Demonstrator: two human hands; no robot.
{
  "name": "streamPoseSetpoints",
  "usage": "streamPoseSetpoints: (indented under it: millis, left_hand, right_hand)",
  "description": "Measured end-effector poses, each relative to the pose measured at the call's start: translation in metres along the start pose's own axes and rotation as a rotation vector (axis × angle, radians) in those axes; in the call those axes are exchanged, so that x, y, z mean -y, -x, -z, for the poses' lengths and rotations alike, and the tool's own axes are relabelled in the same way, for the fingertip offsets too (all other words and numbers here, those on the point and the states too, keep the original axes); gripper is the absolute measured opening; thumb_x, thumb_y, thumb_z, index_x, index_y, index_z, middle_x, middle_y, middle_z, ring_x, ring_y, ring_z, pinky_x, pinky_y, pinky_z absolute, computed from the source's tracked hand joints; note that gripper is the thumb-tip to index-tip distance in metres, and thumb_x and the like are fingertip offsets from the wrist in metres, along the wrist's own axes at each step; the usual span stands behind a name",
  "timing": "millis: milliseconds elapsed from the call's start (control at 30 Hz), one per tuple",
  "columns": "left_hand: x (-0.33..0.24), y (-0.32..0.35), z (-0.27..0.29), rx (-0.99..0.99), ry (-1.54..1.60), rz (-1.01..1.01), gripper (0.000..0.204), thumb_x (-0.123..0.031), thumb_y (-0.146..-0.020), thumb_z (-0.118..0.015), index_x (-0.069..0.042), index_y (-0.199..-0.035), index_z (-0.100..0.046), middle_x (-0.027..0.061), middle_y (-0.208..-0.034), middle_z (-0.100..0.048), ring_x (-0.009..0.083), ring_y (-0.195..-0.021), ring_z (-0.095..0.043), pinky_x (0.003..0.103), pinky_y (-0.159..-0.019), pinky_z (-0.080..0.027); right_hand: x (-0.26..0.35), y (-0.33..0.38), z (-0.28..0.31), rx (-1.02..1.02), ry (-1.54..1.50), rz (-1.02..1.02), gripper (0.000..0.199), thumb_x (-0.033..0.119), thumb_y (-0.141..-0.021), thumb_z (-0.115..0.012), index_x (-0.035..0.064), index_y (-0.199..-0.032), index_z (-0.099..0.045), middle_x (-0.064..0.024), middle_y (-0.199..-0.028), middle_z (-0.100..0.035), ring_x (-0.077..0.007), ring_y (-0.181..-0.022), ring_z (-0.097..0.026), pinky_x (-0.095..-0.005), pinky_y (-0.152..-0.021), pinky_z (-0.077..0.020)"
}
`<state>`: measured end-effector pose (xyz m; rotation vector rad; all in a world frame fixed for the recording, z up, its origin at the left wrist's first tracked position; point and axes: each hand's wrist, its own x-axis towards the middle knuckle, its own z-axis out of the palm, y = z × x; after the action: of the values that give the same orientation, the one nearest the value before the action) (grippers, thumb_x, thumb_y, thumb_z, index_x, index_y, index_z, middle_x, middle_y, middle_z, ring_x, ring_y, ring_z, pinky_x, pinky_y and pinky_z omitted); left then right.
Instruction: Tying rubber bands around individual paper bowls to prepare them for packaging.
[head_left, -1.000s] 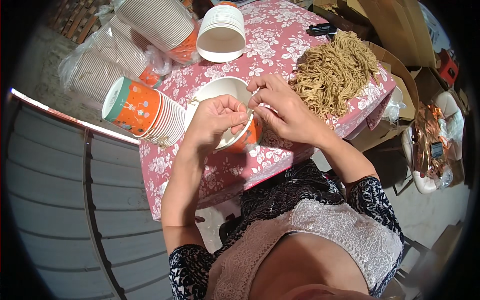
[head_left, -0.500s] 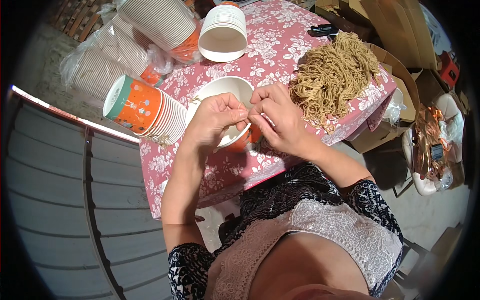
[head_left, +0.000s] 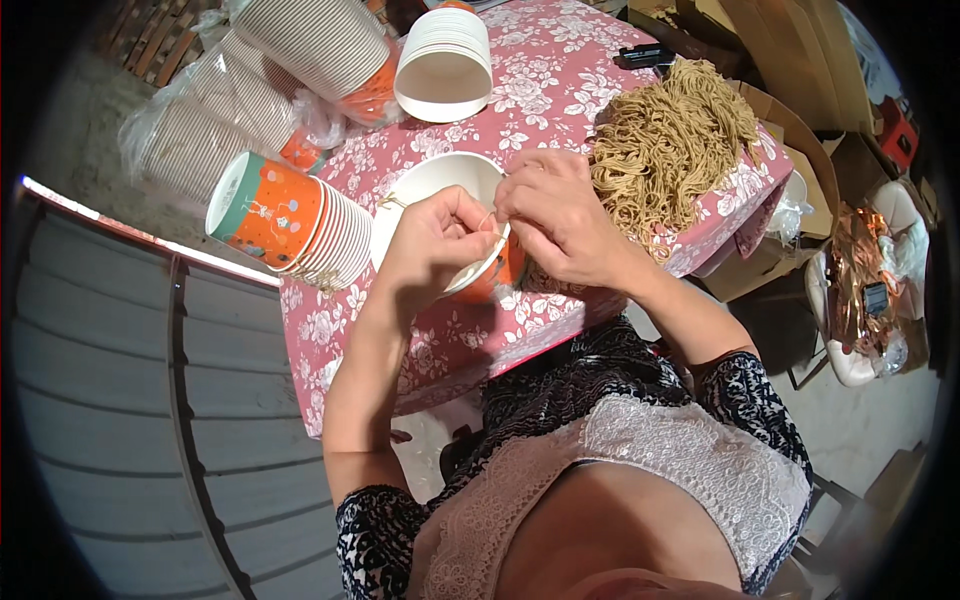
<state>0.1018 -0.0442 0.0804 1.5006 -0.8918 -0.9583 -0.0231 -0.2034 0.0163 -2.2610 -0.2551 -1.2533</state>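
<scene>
A white-lined paper bucket (head_left: 450, 172) with an orange outside stands in front of me at the table's middle. Over its near right rim my left hand (head_left: 435, 242) is closed, thumb and forefinger pinching a thin tan cord (head_left: 493, 222). My right hand (head_left: 558, 218) pinches the same cord right beside it, fingers curled and fingertips nearly touching the left ones. Another bit of cord shows at the bucket's left rim. Part of the bucket is hidden behind my hands. A large heap of loose tan cords (head_left: 675, 145) lies to the right of my right hand.
Nested orange-and-green paper buckets (head_left: 290, 215) lie on their side at the left, with cord near their rims. Behind are plastic-wrapped bucket stacks (head_left: 310, 50) and a white stack (head_left: 445, 75). A black object (head_left: 643, 57) lies beyond the cords; cardboard boxes (head_left: 800, 60) stand right.
My right hand has shifted slightly to the right and turned, its fingers more curled. The left fingers have moved a little, and the cord between the hands shows more clearly.
</scene>
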Motion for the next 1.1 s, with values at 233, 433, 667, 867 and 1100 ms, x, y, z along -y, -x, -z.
streamPoseSetpoints:
  millis: [233,433,667,867,1100]
  left_hand:
    - [0.017,0.009,-0.025,-0.310,-0.923,-0.732,0.011,0.008,-0.080,-0.060,0.000,-0.082,-0.053,0.0098,-0.075,-0.056,0.0188,-0.064,-0.056,0.032,-0.059,-0.048]
    - [0.026,0.012,-0.032,-0.496,-1.070,-0.750,0.014,0.009,-0.078,-0.061,-0.001,-0.080,-0.051,0.0103,-0.073,-0.054,0.0210,-0.061,-0.055,0.032,-0.057,-0.047]
    - [0.029,0.013,-0.030,-0.489,-1.020,-0.767,0.015,0.008,-0.080,-0.063,-0.001,-0.083,-0.051,0.0095,-0.074,-0.054,0.0191,-0.061,-0.054,0.031,-0.056,-0.046]
    - [0.030,0.011,-0.027,-0.468,-0.979,-0.815,0.015,0.008,-0.081,-0.063,-0.001,-0.083,-0.051,0.0093,-0.075,-0.056,0.0183,-0.061,-0.055,0.030,-0.056,-0.046]
    - [0.032,0.012,-0.026,-0.463,-0.976,-0.805,0.013,0.008,-0.082,-0.063,-0.001,-0.085,-0.052,0.0093,-0.077,-0.058,0.0171,-0.061,-0.055,0.028,-0.057,-0.047]
  right_hand:
    - [0.009,-0.009,0.005,0.149,0.018,-0.059,0.012,0.010,-0.081,-0.058,0.0031,-0.080,-0.067,-0.0135,-0.093,-0.056,-0.0308,-0.096,-0.047,-0.0437,-0.086,-0.0340]
    - [0.013,-0.017,0.011,0.246,0.013,-0.121,0.018,0.011,-0.083,-0.056,-0.0002,-0.081,-0.070,-0.0150,-0.093,-0.057,-0.0300,-0.093,-0.045,-0.0430,-0.084,-0.0334]
    - [0.003,-0.017,0.001,0.294,0.016,-0.105,0.023,0.015,-0.088,-0.055,-0.0025,-0.088,-0.071,-0.0206,-0.128,-0.056,-0.0402,-0.129,-0.039,-0.0490,-0.108,-0.0268]
    - [-0.005,-0.014,-0.002,0.363,-0.293,-0.321,0.016,0.010,-0.091,-0.055,-0.0002,-0.096,-0.066,-0.0167,-0.147,-0.042,-0.0360,-0.140,-0.026,-0.0492,-0.115,-0.0193]
    - [-0.007,-0.014,-0.001,0.361,-0.409,-0.370,0.019,0.013,-0.093,-0.054,-0.0009,-0.099,-0.066,-0.0175,-0.149,-0.041,-0.0376,-0.142,-0.024,-0.0515,-0.116,-0.0184]
